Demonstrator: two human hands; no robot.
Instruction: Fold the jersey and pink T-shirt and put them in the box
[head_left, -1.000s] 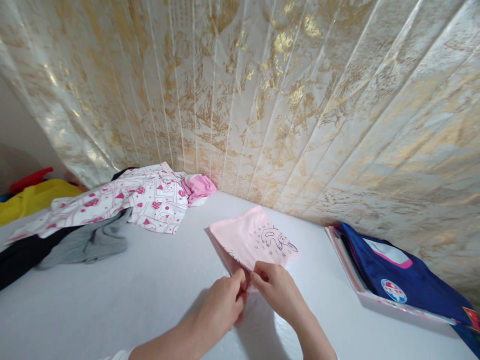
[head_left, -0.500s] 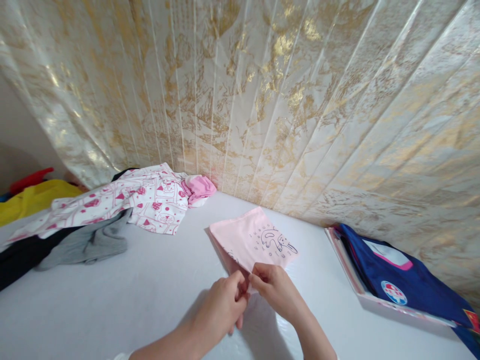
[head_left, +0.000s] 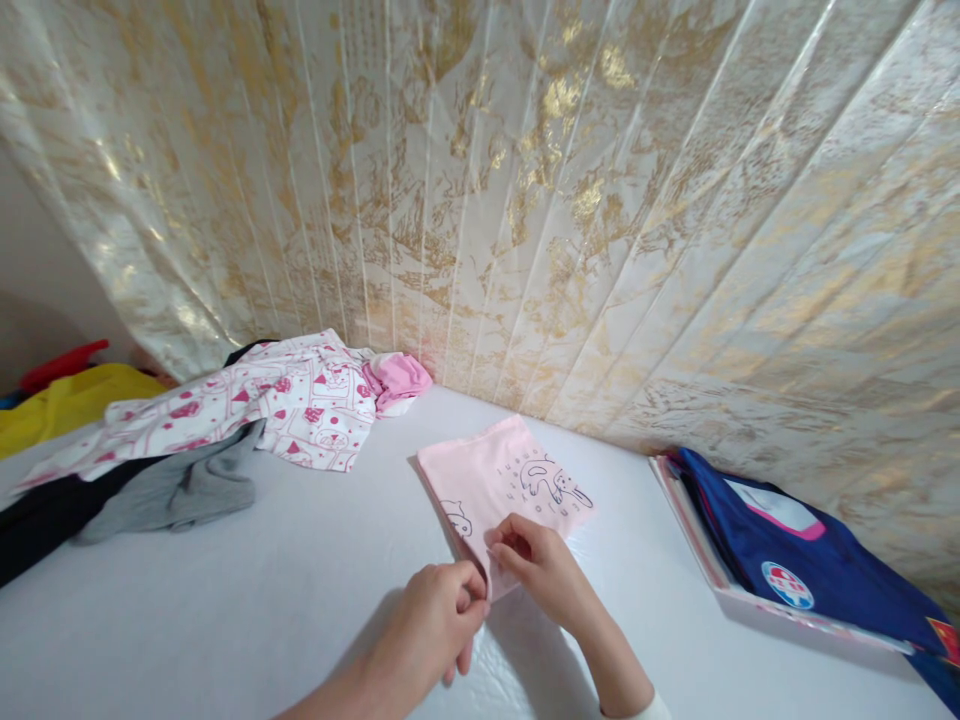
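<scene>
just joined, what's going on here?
A person is handling a pink printed cloth on a white surface. The left hand pinches its near corner; the right hand has its fingertips at the cloth just beside that, grip unclear. Loose clothes, including a white-and-pink patterned garment, lie to the left; a stack topped by a navy garment sits to the right.

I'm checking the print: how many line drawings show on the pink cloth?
2 on the pink cloth: rabbit at right, partial figure at left edge. Folds may hide more.

Curtain (gold-patterned) behind; navy garment right; yellow cloth left
</scene>
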